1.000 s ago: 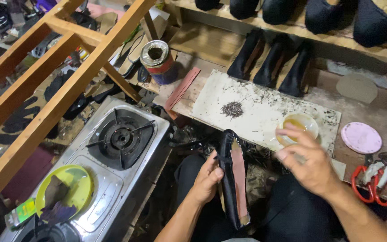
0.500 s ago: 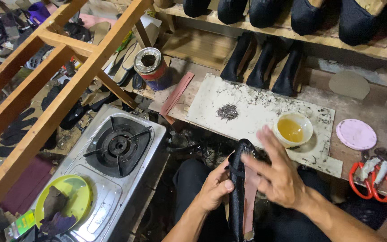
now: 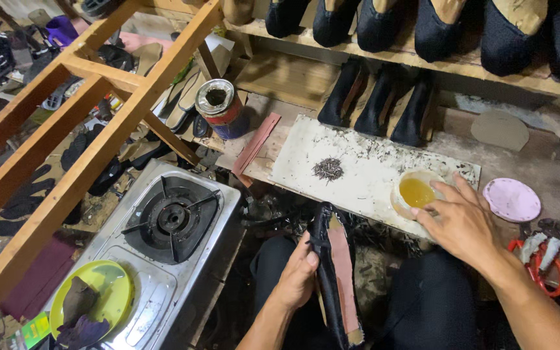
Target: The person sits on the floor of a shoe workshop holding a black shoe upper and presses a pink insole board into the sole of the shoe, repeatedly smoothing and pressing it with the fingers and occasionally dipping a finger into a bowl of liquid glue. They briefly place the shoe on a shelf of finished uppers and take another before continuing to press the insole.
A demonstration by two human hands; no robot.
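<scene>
My left hand [image 3: 298,275] grips a black shoe upper [image 3: 336,272] held sole-side up over my lap, its pinkish-brown insole facing me. My right hand [image 3: 459,219] reaches to a small white bowl of yellow glue [image 3: 416,192] on the white work board [image 3: 358,168], fingers spread over the bowl's right rim. Whether a fingertip touches the glue I cannot tell. A small pile of dark tacks [image 3: 328,169] lies on the board, left of the bowl.
A gas stove [image 3: 163,223] stands at the left with a yellow-green plate [image 3: 92,304] on it. A tin can [image 3: 218,107] and a wooden frame [image 3: 85,142] sit beyond. Black shoes [image 3: 377,97] line the shelf. Red-handled scissors [image 3: 542,259] and a pink lid [image 3: 512,199] lie at the right.
My right hand left the shoe and went out to the glue bowl. The left hand kept hold of the shoe, which tilted slightly.
</scene>
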